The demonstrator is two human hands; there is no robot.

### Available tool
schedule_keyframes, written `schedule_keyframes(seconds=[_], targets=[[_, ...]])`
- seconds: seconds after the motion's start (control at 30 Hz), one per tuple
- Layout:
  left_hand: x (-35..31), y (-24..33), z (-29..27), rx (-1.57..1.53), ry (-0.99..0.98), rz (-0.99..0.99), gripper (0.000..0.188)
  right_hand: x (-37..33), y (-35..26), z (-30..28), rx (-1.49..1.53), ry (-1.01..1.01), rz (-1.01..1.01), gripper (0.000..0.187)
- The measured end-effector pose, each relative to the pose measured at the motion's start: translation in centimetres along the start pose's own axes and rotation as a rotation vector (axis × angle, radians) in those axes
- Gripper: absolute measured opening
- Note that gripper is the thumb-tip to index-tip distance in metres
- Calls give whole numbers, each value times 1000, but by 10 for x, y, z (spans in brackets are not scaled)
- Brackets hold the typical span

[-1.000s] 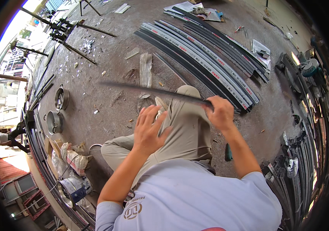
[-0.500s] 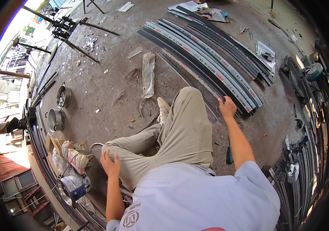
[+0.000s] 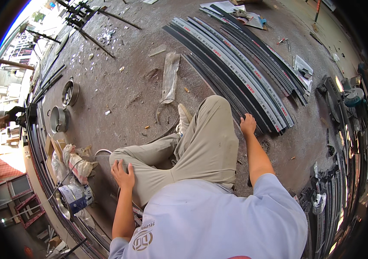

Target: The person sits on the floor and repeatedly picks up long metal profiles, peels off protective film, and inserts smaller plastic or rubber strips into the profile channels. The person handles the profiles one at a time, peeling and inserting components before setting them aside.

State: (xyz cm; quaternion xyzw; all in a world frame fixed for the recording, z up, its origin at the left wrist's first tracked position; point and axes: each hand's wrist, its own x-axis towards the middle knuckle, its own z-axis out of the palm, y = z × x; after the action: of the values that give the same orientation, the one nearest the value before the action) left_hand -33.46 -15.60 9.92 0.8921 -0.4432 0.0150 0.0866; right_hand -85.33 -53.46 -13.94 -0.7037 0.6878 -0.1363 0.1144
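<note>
Long metal profiles (image 3: 227, 58) lie side by side on the floor ahead and to the right, some dark, some pale with red print. At the near end of the leftmost dark profiles (image 3: 220, 88) is my right hand (image 3: 247, 124), back of the hand up, fingertips a little apart over the profile ends. Whether the fingertips press on a profile is hard to see. My left hand (image 3: 123, 173) rests on my bent left leg (image 3: 145, 162), its fingers spread and holding nothing.
Two metal rings (image 3: 59, 119) stand to the left, near a tin can (image 3: 75, 199) and wrapped bundles. A clear plastic wrapper (image 3: 171, 75) lies ahead. A power tool (image 3: 353, 97) and stacked dark profiles (image 3: 328, 203) are at the right. Black metal stands (image 3: 80, 17) are at the far left.
My right hand has loosened from the edge profile, whose red-printed side no longer shows. That profile now lies closer to the others. My left hand stays on the leg. The view has shifted slightly.
</note>
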Motion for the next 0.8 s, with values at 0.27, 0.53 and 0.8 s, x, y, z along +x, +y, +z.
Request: schedule_keyframes(seconds=[0.27, 0.53, 0.8], targets=[[1, 2, 1, -23, 20, -43, 51, -19, -38, -11, -256, 22, -289, 38], [0, 3, 4, -61, 42, -76, 51, -17, -41, -34, -59, -171, -74, 36], [9, 7, -3, -90, 41, -128, 50, 14, 26, -112, 420, -467, -222, 60]])
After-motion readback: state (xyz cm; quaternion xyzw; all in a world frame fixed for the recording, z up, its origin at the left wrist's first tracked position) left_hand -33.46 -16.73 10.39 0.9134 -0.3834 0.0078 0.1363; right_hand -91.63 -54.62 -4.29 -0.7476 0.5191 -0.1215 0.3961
